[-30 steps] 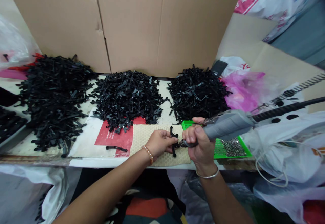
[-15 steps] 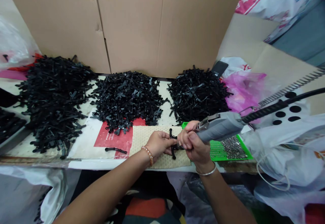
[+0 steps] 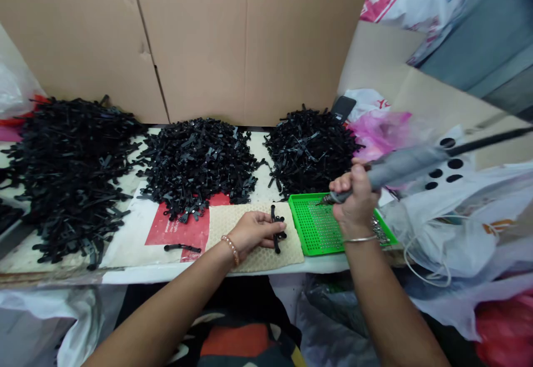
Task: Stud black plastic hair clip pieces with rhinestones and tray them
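Note:
My left hand (image 3: 258,232) pinches a small black plastic part (image 3: 275,230) above a beige textured mat (image 3: 225,214). Its fingers hide some of the part. Wrapped round a grey electric screwdriver (image 3: 403,166) is my right hand (image 3: 355,196). The tool's bit points left, over a green perforated tray (image 3: 300,232) of small metal screws (image 3: 333,231). On the table left of the mat lies a single black strip-like part (image 3: 182,248).
Three heaps of black parts, at left (image 3: 75,172), middle (image 3: 200,161) and right (image 3: 312,147), line the table before a tall cardboard box (image 3: 250,39). Plastic bags (image 3: 437,234) crowd the right side. A dark cable runs from the screwdriver to the right.
My right hand has moved the screwdriver away from the black part, to the right over the green tray. My left hand still holds the part. The whole view has shifted slightly.

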`<state>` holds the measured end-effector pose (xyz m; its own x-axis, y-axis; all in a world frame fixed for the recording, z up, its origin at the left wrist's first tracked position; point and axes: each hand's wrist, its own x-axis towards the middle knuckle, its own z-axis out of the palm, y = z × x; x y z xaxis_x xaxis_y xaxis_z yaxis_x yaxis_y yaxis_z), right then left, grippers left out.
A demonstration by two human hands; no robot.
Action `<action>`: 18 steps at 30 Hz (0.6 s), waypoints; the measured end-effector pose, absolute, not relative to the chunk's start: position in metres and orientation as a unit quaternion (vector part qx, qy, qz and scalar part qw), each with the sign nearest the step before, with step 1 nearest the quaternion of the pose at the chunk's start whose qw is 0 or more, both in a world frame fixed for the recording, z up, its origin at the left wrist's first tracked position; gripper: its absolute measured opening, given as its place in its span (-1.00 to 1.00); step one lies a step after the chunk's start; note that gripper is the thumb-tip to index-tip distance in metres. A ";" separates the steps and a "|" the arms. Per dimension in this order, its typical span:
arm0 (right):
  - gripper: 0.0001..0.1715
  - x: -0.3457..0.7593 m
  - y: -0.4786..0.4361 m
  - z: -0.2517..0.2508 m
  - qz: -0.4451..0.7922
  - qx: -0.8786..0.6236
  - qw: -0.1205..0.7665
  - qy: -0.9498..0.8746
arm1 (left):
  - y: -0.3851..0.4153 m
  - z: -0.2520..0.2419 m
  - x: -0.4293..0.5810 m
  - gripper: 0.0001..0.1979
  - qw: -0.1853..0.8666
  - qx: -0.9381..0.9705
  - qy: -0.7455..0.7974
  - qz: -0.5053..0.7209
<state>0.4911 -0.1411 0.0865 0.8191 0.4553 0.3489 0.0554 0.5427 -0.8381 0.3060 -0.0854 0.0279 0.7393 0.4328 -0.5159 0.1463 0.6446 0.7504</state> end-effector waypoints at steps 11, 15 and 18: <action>-0.63 0.506 -0.122 0.048 0.154 -0.522 0.788 -0.288 | -0.087 0.036 0.306 -0.82 0.831 0.392 0.383 0.097; -0.65 0.505 -0.122 0.048 0.153 -0.523 0.787 -0.290 | -0.087 0.036 0.305 -0.82 0.833 0.385 0.385 0.094; -0.67 0.505 -0.121 0.047 0.149 -0.521 0.787 -0.295 | -0.087 0.034 0.305 -0.81 0.834 0.385 0.383 0.100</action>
<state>0.5052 -0.1211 0.0473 0.7815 0.5423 0.3084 0.0723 0.4123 -0.9082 0.3053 -0.0875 0.0340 0.6870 0.4623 -0.5606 0.1271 0.6832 0.7191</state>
